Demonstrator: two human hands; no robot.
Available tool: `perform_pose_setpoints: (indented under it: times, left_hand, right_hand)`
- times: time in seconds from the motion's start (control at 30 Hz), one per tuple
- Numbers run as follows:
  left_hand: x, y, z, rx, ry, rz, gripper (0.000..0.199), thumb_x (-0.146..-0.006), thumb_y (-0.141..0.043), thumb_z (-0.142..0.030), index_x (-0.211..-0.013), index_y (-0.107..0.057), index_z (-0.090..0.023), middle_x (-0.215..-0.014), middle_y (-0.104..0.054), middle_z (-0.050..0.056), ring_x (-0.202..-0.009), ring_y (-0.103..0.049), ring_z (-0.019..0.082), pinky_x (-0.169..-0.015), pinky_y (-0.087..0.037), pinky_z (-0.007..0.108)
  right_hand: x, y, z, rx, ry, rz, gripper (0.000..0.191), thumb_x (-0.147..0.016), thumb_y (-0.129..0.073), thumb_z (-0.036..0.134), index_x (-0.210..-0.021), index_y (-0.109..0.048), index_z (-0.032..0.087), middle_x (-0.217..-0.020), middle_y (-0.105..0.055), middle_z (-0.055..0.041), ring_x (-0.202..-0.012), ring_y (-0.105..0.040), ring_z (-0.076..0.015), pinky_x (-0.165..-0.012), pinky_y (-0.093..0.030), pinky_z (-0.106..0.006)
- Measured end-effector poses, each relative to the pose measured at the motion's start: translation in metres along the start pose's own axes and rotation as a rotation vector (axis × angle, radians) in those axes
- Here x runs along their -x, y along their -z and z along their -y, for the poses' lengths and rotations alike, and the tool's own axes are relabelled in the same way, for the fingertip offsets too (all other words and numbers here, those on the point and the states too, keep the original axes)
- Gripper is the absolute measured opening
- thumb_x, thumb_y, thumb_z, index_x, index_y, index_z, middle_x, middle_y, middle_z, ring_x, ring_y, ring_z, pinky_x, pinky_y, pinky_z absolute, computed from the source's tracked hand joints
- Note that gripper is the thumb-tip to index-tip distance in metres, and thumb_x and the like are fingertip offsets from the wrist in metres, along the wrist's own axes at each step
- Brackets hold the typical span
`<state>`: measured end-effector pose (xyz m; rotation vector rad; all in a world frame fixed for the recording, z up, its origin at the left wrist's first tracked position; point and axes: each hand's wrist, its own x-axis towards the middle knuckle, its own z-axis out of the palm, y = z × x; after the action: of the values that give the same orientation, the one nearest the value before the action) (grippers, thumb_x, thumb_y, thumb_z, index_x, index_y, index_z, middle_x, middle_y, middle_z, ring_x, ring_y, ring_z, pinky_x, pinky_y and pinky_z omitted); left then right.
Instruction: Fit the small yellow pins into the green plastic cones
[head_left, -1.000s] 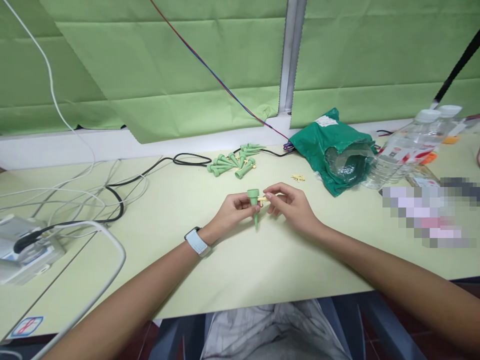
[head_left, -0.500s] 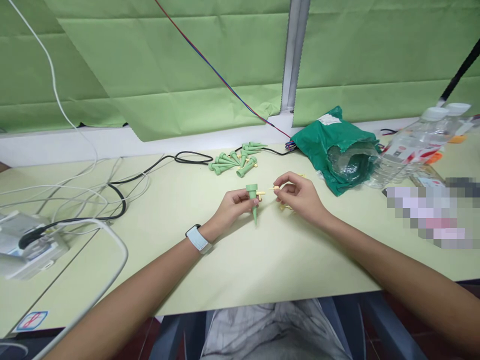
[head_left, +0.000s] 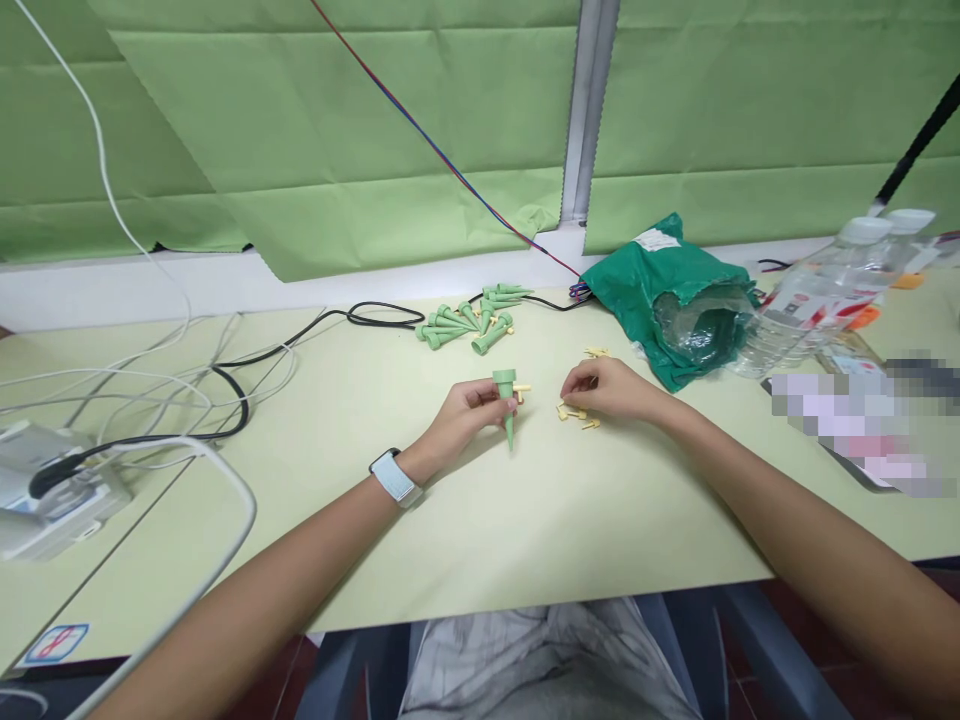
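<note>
Though bottle labels blur, left fingers pinch a green spike; right fingers, unclear.

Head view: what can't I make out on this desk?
- Head view: whether the right hand holds anything; its own curled fingers hide that.
- Head view: part of the green plastic spike, covered by the left hand.
- Head view: the pixelated item, blurred out.
- Head view: the right forearm, cut off by the edge.

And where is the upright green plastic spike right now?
Near the head view's centre, the green plastic spike is in the left hand, wide end up, left of the small yellow plastic pieces by the right hand.
</note>
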<state>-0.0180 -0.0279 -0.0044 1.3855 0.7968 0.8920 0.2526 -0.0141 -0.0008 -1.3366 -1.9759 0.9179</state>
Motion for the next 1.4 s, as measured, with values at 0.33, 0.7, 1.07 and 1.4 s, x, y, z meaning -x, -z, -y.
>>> perform_pose_setpoints:
  times: [0.33,0.7,1.07,1.4]
  left_hand:
    - [0.003,-0.004,-0.007,-0.109,-0.009,0.043,0.031,-0.082,-0.082,-0.039,-0.099,-0.079,-0.014,-0.09,-0.07,0.007,-0.079,-0.06,0.015,-0.073,-0.05,0.028]
    - [0.005,-0.007,-0.009,-0.177,0.049,0.111,0.034,-0.074,-0.089,-0.041,-0.091,-0.081,-0.013,-0.082,-0.076,0.008,-0.076,-0.07,0.02,-0.076,-0.058,0.034]
    - [0.006,-0.009,-0.006,-0.239,-0.037,0.062,0.032,-0.078,-0.086,-0.041,-0.087,-0.075,-0.012,-0.079,-0.073,0.008,-0.075,-0.068,0.019,-0.072,-0.054,0.031]
    - [0.003,-0.007,-0.011,-0.183,0.015,0.076,0.035,-0.075,-0.088,-0.043,-0.085,-0.075,-0.012,-0.079,-0.071,0.007,-0.074,-0.066,0.018,-0.073,-0.056,0.032]
  right_hand:
    - [0.002,0.002,0.017,-0.037,0.132,-0.2,0.022,-0.082,-0.07,0.029,-0.099,-0.078,0.018,-0.094,-0.076,-0.0061,-0.086,-0.068,-0.0201,-0.077,-0.052,-0.031]
    - [0.022,-0.046,0.047,-0.665,0.025,0.053,0.037,-0.078,-0.083,0.048,-0.092,-0.067,0.017,-0.077,-0.073,-0.0034,-0.065,-0.071,-0.0179,-0.058,-0.061,-0.031]
    - [0.021,-0.049,0.048,-0.875,-0.102,0.154,0.035,-0.078,-0.081,0.044,-0.088,-0.06,0.019,-0.063,-0.07,-0.0006,-0.055,-0.071,-0.019,-0.049,-0.058,-0.027]
    - [0.025,-0.055,0.047,-0.647,0.048,-0.101,0.032,-0.08,-0.08,0.045,-0.095,-0.065,0.021,-0.08,-0.065,0.0009,-0.059,-0.068,-0.0151,-0.048,-0.058,-0.027]
